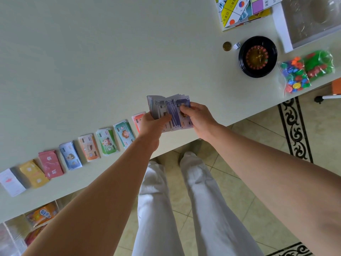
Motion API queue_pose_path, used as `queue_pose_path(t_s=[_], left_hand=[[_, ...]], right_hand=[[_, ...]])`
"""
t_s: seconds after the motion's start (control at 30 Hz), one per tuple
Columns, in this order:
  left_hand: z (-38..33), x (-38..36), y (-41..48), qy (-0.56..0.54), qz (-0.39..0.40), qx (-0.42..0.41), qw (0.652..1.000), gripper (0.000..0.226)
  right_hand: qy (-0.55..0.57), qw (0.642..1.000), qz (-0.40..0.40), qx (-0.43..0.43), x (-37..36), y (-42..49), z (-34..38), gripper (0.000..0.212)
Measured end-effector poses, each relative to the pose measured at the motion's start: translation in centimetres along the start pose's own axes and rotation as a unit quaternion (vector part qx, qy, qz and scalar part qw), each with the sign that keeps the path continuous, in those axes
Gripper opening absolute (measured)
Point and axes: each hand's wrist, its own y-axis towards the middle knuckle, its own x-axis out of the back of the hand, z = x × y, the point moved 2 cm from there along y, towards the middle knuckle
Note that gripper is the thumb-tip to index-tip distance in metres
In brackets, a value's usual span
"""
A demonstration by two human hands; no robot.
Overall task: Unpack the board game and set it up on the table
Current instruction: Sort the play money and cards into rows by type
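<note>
Both hands hold a fanned stack of purple play-money notes (167,106) above the near edge of the pale table (92,61). My left hand (153,124) grips the stack from below, thumb on top. My right hand (196,116) pinches the rightmost purple notes with thumb and fingers. Along the table's front edge runs a row of sorted piles: a red note pile (138,120) partly behind my left hand, green piles (124,133) (107,141), an orange pile (89,150), a blue pile (70,155), and red (50,164), yellow (34,173) and white (12,182) card decks.
At the right stand a black roulette wheel (257,56), a gold coin (227,46), a white die (236,45) and bags of coloured tokens (302,71). The folded game board (239,12) and the box with a clear tray (310,21) lie at the far right. Tiled floor lies below.
</note>
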Motion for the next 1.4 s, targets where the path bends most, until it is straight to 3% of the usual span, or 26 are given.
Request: queue_pose_path(t_s=[0.1, 0.47, 0.57, 1.0, 1.4], left_hand=[[0.0, 0.1, 0.3, 0.000, -0.013, 0.006, 1.000, 0.028], [-0.4, -1.1, -0.4, -0.076, 0.056, 0.029, 0.995, 0.004], [-0.4, -1.1, -0.5, -0.100, 0.073, 0.023, 0.992, 0.008], [-1.2, -1.8, -0.1, -0.055, 0.023, 0.019, 0.998, 0.018], [-1.3, -2.5, 1.0, -0.031, 0.065, 0.036, 0.997, 0.006]], right_hand=[[0.001, 1.000, -0.002, -0.001, 0.4, 0.1, 0.0, 0.019], [-0.038, 0.999, 0.017, 0.018, 0.2, 0.1, 0.1, 0.026], [-0.030, 0.999, -0.001, 0.020, 0.6, 0.3, 0.1, 0.022], [-0.007, 1.000, -0.011, 0.005, 1.2, 0.8, 1.5, 0.013], [-0.028, 0.999, 0.029, -0.007, 2.2, 1.2, 1.8, 0.014]])
